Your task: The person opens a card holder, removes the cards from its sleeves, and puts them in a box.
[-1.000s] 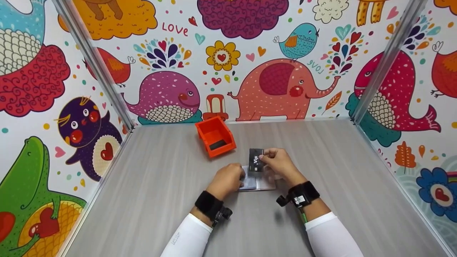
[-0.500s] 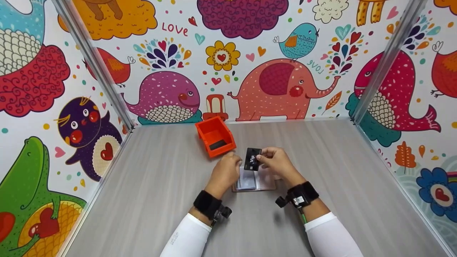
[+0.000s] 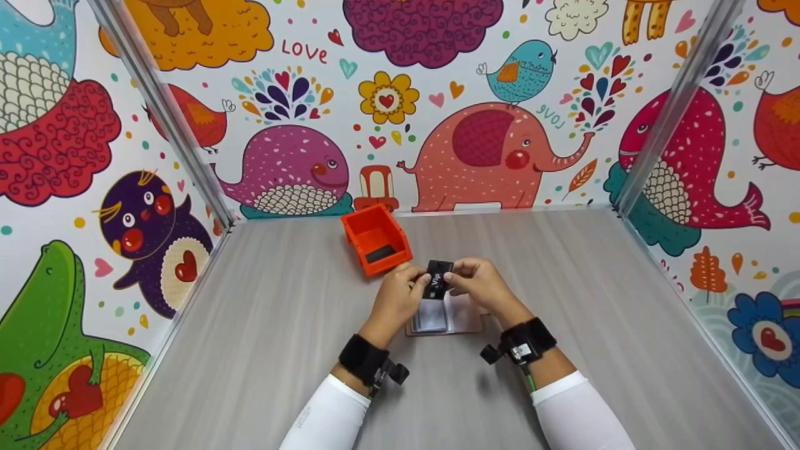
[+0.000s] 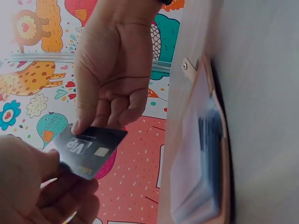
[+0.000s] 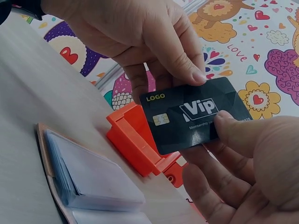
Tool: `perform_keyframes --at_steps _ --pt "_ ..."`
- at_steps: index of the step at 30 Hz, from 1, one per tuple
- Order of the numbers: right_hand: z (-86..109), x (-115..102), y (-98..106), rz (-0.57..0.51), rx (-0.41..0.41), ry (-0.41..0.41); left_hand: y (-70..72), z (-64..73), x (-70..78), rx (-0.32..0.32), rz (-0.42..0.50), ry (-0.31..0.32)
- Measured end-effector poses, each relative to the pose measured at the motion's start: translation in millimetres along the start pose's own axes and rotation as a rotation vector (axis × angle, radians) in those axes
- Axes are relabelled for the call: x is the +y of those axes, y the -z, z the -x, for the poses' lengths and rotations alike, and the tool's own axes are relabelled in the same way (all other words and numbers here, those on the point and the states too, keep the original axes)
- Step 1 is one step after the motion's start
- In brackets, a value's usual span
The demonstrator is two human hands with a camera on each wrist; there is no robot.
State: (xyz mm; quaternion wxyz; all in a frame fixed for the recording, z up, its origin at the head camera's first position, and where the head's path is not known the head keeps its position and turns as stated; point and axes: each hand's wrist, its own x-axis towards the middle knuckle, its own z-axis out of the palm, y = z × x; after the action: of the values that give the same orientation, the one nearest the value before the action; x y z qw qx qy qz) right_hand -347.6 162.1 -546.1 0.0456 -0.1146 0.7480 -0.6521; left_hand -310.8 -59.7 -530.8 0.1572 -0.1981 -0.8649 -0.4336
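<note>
A black membership card (image 5: 194,114) with "Vip" lettering and a gold chip is held up between both hands. My left hand (image 3: 399,292) pinches one edge of it, thumb on the printed face. On the opposite edge my right hand (image 3: 484,284) pinches it, its thumb also on the printed side. Below the card, on the table, lies an open card holder (image 3: 431,315) with clear plastic sleeves and a tan cover. In the left wrist view the holder's snap tab (image 4: 189,69) sticks out from its edge.
An orange bin (image 3: 376,240) stands on the table behind the left hand, with a dark flat piece (image 3: 380,253) in its front part. The grey wood-grain table (image 3: 281,325) is enclosed by cartoon-printed walls (image 3: 300,169) and metal corner posts (image 3: 165,112).
My left hand has left the holder's sleeves, moved up and taken the card's left edge. My right hand has shifted the card slightly left and tilted it.
</note>
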Motion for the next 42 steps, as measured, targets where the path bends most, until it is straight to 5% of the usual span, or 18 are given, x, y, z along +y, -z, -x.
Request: perform_keyframes --at_steps 8,14,20,27,38,42 --pt "0.8 1.1 -0.5 -0.007 -0.038 0.028 1.5 0.3 4.0 -0.002 0.097 0.045" --pt "1.1 -0.1 -2.3 0.069 -0.031 0.039 2.1 0.3 4.0 0.009 0.054 0.017" --pt "1.7 1.8 2.1 0.313 -0.054 0.050 4.2 0.3 2.1 0.035 -0.024 -0.008" --pt "4.7 6.6 9.3 0.694 -0.191 0.089 6.3 -0.2 -0.6 0.072 -0.120 -0.037" --pt "10.6 7.7 14.7 0.890 -0.263 0.234 13.9 -3.0 -4.3 0.109 -0.162 -0.057" --pt "13.4 5.5 13.8 0.907 -0.267 0.145 21.7 -5.7 -6.6 0.128 -0.177 -0.033"
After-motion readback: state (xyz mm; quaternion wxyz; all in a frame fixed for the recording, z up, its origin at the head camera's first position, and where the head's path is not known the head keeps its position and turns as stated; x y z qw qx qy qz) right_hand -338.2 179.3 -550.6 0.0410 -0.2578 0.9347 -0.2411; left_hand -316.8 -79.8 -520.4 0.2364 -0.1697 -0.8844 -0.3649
